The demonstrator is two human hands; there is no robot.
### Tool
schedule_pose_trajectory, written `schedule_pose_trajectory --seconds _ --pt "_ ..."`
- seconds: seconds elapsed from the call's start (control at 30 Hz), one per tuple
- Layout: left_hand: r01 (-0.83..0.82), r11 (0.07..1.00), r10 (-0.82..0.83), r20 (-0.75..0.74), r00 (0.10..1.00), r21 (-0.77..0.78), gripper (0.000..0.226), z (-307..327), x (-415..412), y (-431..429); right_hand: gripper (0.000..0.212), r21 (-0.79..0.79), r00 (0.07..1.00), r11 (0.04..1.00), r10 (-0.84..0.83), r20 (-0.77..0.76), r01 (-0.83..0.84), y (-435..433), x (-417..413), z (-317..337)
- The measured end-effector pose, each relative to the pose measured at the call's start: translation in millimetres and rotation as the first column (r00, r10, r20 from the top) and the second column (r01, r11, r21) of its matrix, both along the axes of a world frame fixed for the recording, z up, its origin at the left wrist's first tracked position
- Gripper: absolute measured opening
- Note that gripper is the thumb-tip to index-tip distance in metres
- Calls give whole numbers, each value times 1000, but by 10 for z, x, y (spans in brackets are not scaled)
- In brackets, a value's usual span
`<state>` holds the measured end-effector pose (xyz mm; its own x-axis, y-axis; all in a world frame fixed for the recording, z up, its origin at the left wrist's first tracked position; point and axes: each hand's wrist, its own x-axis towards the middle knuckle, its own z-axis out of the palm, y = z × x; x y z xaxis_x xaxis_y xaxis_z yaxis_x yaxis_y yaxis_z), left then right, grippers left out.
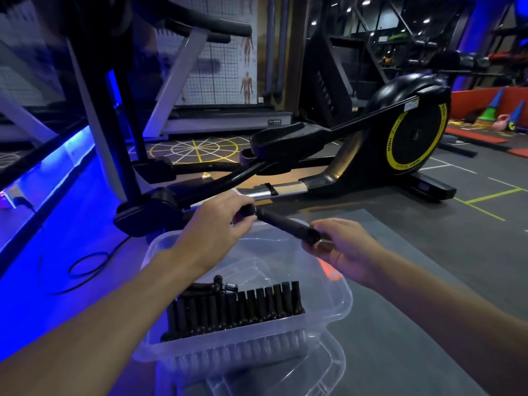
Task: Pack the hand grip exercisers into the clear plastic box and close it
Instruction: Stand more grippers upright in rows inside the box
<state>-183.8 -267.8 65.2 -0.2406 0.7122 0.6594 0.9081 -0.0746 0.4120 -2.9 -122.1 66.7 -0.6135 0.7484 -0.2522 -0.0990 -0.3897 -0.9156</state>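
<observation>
Held hand grip exerciser [281,223]: black, matte foam-look handle w/ a round end cap, tilted so its left end sits higher. It's in the air above the far part of the clear plastic box [348,301]. The left hand [217,224] has its fingers curled round the upper-left end, and the right hand [347,252] has its fingers clenched on the lower-right end. Only one handle shows clearly; the rest is hidden in the right hand, can't tell its shape.

Box is open, no lid on, and sits on the grey floor mat [428,281]. Inside, along the near wall, is a row of packed exercisers [237,310]: black handles upright, side by side & touching. Behind them at left are a few more, w/ metal spring bits showing. A 2nd clear, lid-shaped plastic piece [328,367] lies under the box's near end.

Beyond the hands stands a black elliptical trainer [400,132] w/ a yellow ring.
</observation>
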Motion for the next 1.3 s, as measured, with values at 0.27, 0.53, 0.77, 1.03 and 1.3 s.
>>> schedule_pose_trajectory --seconds 0.27,0.53,0.77,1.03,1.3 --pt "-75 991 69 -61 996 -108 17 1 97 61 29 800 936 592 -220 274 -96 -21 -44 7" --pt "-48 986 40 -55 998 -158 19 22 93 55 6 638 982 768 -74 174 -55 -46 -189 -107" --pt "144 898 -143 35 989 -416 24 -24 9 10 28 609 983 793 -100 154 -14 -8 -277 -121" --pt "163 894 -197 -40 980 -417 22 -117 63 -17 14 490 992 867 33 125 -91 -41 -460 -185" --pt "-1 980 39 191 981 -197 10 -187 -13 32 20 540 904 730 281 321 -419 -233 -519 -218"
